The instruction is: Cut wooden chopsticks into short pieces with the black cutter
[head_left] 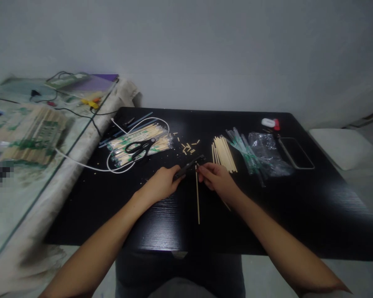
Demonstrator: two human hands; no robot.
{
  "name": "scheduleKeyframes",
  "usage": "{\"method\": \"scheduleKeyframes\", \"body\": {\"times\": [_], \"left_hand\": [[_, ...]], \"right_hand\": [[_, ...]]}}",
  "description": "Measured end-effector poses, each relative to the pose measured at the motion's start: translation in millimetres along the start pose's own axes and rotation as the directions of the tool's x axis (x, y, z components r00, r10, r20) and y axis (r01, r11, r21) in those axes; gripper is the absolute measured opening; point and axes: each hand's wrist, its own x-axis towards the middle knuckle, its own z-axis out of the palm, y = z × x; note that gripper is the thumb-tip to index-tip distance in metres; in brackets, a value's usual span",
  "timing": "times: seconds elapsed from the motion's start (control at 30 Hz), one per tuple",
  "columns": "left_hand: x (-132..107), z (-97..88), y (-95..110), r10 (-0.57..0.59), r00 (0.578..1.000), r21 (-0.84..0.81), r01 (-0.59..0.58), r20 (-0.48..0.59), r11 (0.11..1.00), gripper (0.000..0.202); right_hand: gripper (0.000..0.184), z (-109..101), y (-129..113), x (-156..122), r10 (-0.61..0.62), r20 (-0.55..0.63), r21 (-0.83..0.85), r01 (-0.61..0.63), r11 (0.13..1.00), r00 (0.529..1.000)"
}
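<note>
My left hand (163,182) is closed around a dark, narrow hand tool (186,167), whose exact kind I cannot make out. Its tip points right, close to my right fingers. My right hand (216,178) pinches a thin wooden chopstick (226,206); its lower end shows below the palm, and the rest is mostly hidden. Another pale chopstick (198,198) runs toward me just left of those fingers. Short cut wooden pieces (188,147) lie scattered beyond the tool. To the right of them is a pile of bare chopsticks (224,153).
Black scissors (139,149) rest on wrapped chopsticks (121,145), with a white cable (108,169) around them. Empty clear wrappers (247,153), a phone (296,153) and a white case (268,123) lie right on the black table (298,215). More chopstick packs (40,132) are at left.
</note>
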Motion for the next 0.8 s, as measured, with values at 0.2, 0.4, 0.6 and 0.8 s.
{"method": "scheduleKeyframes", "body": {"times": [0.2,0.4,0.6,0.8], "left_hand": [[0.9,0.9,-1.9,-0.024,1.0,0.023,0.024,-0.002,0.999,0.025],[2.0,0.3,-0.4,-0.064,0.998,0.024,0.064,0.003,0.998,0.029],[3.2,0.7,1.3,-0.111,0.994,0.047,0.112,-0.014,0.993,0.033],[6.1,2.3,-4.0,-0.108,0.987,0.038,0.114,-0.122,0.993,0.038]], "right_hand": [[0.041,1.1,1.9,1.3,0.034,0.022,0.052,-0.035,0.998,0.999],[0.041,1.4,2.6,0.2,0.06,0.025,0.089,-0.062,0.994,0.998],[0.042,0.9,1.6,1.4,0.081,0.017,0.105,-0.082,0.991,0.997],[0.043,0.3,1.3,2.1,0.076,0.016,0.121,-0.078,0.99,0.997]]}}
